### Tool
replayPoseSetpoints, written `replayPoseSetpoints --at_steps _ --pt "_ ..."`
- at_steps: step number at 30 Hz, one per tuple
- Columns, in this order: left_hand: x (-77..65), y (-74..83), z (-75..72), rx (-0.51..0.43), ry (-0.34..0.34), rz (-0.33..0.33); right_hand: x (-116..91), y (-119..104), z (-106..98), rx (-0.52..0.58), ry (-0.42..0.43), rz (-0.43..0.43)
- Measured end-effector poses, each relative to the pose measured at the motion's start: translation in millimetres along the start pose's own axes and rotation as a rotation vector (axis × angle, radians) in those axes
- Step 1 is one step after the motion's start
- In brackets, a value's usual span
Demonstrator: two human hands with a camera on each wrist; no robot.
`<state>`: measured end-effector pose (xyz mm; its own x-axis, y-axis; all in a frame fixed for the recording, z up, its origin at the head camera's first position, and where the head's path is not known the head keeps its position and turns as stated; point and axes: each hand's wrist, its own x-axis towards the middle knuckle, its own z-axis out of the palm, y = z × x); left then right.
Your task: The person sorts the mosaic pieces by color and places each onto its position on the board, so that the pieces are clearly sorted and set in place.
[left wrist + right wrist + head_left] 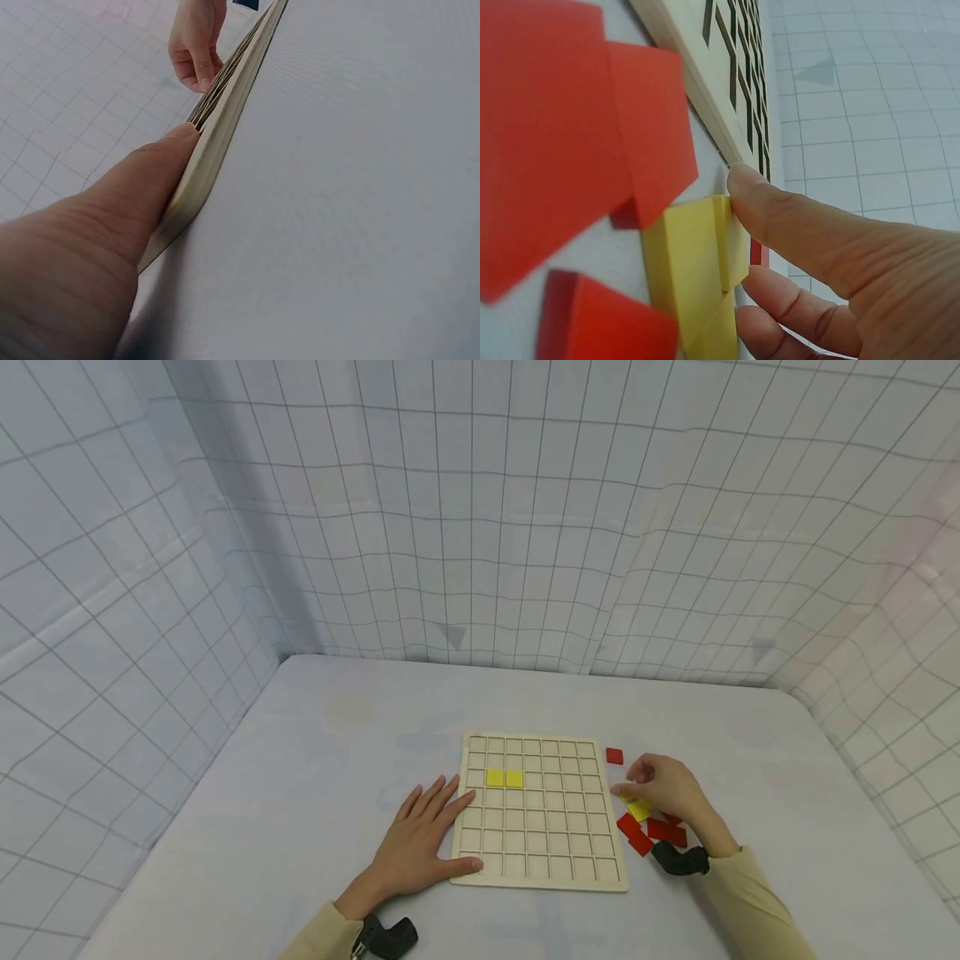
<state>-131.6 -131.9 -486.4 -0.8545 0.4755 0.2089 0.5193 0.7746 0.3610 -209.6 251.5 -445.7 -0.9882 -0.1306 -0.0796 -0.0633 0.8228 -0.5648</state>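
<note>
A pale wooden board [536, 887] with a grid of square recesses lies flat on the table. Two yellow tiles [495, 778] sit side by side in its upper left cells. Spread out at the board's left edge, my left hand [416, 847] rests its thumb on the lower left corner and a fingertip on the rim. My right hand [669, 787] is over the loose tiles at the right edge. Its thumb and curled forefinger pinch a yellow tile [735, 244], seen in the right wrist view against other yellow tiles [686, 262].
Several red tiles [666, 832] lie loosely piled below my right hand. One red tile [614, 756] is apart, near the board's upper right corner. The white table [360, 727] ends at a gridded curtain [525, 527] behind and at both sides.
</note>
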Motion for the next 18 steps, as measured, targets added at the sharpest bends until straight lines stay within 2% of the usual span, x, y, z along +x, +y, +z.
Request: replayPoseSetpoints --at_steps 12,18 --pt "0.4 0.7 -0.4 -0.013 0.015 0.006 3.2 -0.2 1.9 0.029 -0.012 -0.019" --pt "0.2 -0.4 -0.3 -0.003 0.004 0.007 2.0 2.0 -3.0 0.046 -0.051 -0.019"
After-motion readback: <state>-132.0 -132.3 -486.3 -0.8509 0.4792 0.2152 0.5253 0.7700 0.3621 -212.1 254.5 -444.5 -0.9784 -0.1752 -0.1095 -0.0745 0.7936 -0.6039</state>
